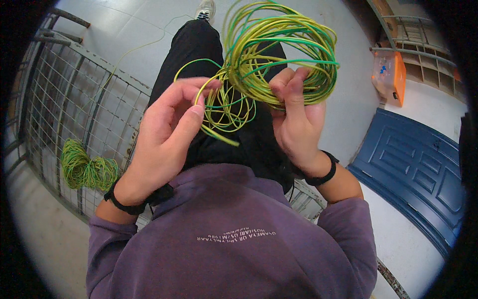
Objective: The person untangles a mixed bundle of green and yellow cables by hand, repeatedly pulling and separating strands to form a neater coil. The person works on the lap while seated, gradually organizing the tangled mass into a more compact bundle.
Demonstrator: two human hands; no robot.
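My right hand (298, 108) grips the lower edge of a large loose coil of green and yellow insulated wire (246, 71), held up over my thighs. To its left, my left hand (168, 127) pinches a strand of the same wire between thumb and fingers. Between my hands a smaller tangle of wire loops (231, 108) hangs over my black trousers, and a short wire end sticks out below my left thumb. A bundle of similar green and yellow wire (89, 168) rests on the metal mesh rack at the left.
The wire mesh rack (112, 78) with a metal frame stands at my left. A thin strand of wire (143, 45) runs over the rack and across the grey floor (127, 22) towards my shoe. A blue panelled door (414, 168) and an orange and clear plastic box (388, 78) are at the right.
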